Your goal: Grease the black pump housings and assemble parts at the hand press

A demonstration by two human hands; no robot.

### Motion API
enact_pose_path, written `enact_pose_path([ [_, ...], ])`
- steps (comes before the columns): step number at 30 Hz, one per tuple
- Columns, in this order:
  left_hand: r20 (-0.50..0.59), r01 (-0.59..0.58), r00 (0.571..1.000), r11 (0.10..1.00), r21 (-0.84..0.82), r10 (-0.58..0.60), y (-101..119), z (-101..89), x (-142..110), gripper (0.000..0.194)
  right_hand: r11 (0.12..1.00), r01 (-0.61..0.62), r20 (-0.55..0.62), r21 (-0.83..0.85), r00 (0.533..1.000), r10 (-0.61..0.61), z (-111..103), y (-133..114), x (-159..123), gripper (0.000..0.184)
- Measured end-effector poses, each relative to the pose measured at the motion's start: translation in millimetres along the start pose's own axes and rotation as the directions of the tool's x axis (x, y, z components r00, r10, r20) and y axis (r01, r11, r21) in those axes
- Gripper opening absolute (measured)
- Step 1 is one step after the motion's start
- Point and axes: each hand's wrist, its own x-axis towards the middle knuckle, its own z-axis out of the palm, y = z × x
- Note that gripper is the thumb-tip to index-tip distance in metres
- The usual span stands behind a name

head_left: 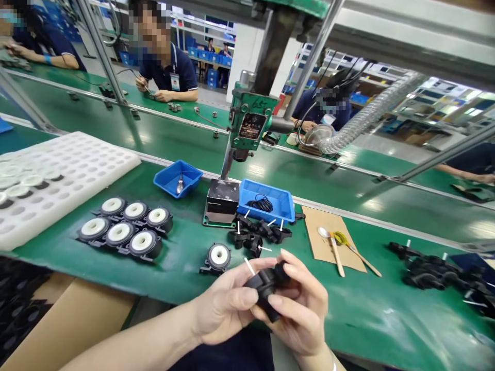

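Between my two hands, just over the near edge of the green bench, is a black plastic housing (265, 291) with a thin white pin sticking up. My left hand (228, 304) grips its left side, thumb across the front. The fingers and thumb of my right hand (303, 304) close round its right side; part of the housing is hidden behind them. Just beyond my left hand stands a round black assembly (218, 256) with a white ring on top. More black housings (255, 234) with white pins lie in a loose heap behind my hands.
A green arbor press (251, 121) stands on the bench. Behind the heap is a blue tray (266, 198) holding black rings. Several white-ringed assemblies (121, 233) and a white foam tray (77, 154) are left; brushes (336, 252) lie on cardboard right. People sit across the bench.
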Motion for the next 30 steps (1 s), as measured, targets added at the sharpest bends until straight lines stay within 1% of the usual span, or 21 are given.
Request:
enact_pose_path([
  [1,0.016,-0.019,1.000,0.998,0.060,0.018,2,-3.1,-3,0.081,0.998,-0.045,-0.014,0.053,0.999,0.046,-2,1,5,0.019],
  [2,0.026,-0.054,0.998,0.984,0.169,0.051,5,-8.1,-7,0.090,0.988,-0.106,-0.041,0.111,0.993,0.112,-4,4,10,0.018],
  [3,0.026,-0.105,0.994,0.940,0.325,0.102,9,-15.1,-13,0.099,0.968,-0.179,-0.076,0.174,0.978,0.195,-6,8,15,0.017],
  [4,0.020,-0.154,0.986,0.844,0.514,0.168,15,-24.1,-19,0.105,0.935,-0.259,-0.108,0.241,0.951,0.291,-7,14,20,0.015],
  [5,0.006,-0.173,0.972,0.692,0.701,0.237,20,-34.7,-25,0.108,0.890,-0.338,-0.117,0.306,0.914,0.388,-7,20,25,0.014],
  [6,-0.014,-0.149,0.952,0.504,0.850,0.305,26,-46.6,-31,0.106,0.834,-0.410,-0.093,0.369,0.877,0.472,-5,26,29,0.013],
  [7,-0.041,-0.088,0.934,0.337,0.937,0.355,31,-59.2,-35,0.102,0.767,-0.479,-0.035,0.427,0.839,0.543,-2,32,32,0.014],
  [8,-0.070,-0.023,0.921,0.233,0.972,0.384,35,-71.7,-38,0.099,0.688,-0.547,0.048,0.476,0.798,0.601,2,37,35,0.015],
  [9,-0.102,0.024,0.914,0.197,0.980,0.393,37,-83.6,-39,0.095,0.603,-0.615,0.137,0.509,0.749,0.648,8,41,37,0.019],
  [10,-0.137,0.054,0.912,0.218,0.974,0.386,37,-94.1,-38,0.091,0.511,-0.680,0.223,0.526,0.690,0.689,15,43,39,0.023],
  [13,-0.203,0.057,0.920,0.398,0.916,0.336,30,-113.6,-31,0.082,0.227,-0.812,0.432,0.537,0.496,0.754,36,46,45,0.029],
  [14,-0.212,0.050,0.920,0.440,0.897,0.328,27,-116.2,-29,0.081,0.146,-0.828,0.481,0.541,0.447,0.755,42,47,47,0.030],
  [16,-0.224,0.041,0.917,0.482,0.875,0.329,23,-117.7,-26,0.082,0.039,-0.836,0.543,0.548,0.391,0.744,51,48,51,0.032],
  [17,-0.230,0.039,0.914,0.490,0.871,0.335,22,-117.6,-25,0.083,0.024,-0.839,0.555,0.544,0.381,0.740,54,50,53,0.032],
  [18,-0.234,0.038,0.911,0.494,0.869,0.341,21,-117.5,-25,0.084,0.038,-0.846,0.558,0.532,0.384,0.736,57,52,54,0.031],
  [19,-0.237,0.037,0.908,0.497,0.867,0.346,21,-117.7,-26,0.085,0.081,-0.855,0.552,0.512,0.400,0.732,58,53,54,0.030],
  [20,-0.238,0.036,0.906,0.497,0.867,0.350,21,-118.2,-26,0.086,0.147,-0.861,0.541,0.487,0.430,0.723,59,55,55,0.029],
  [23,-0.241,0.041,0.902,0.484,0.874,0.359,20,-121.2,-27,0.087,0.371,-0.827,0.513,0.423,0.556,0.654,61,57,53,0.027],
  [25,-0.240,0.043,0.901,0.476,0.879,0.362,20,-123.0,-27,0.086,0.477,-0.783,0.502,0.399,0.622,0.601,63,57,50,0.025],
  [27,-0.233,0.038,0.902,0.470,0.882,0.363,19,-124.1,-27,0.085,0.551,-0.750,0.497,0.366,0.658,0.565,64,56,47,0.023],
  [30,-0.223,0.032,0.905,0.465,0.885,0.363,19,-124.6,-27,0.083,0.635,-0.710,0.491,0.303,0.688,0.535,67,56,43,0.022],
])
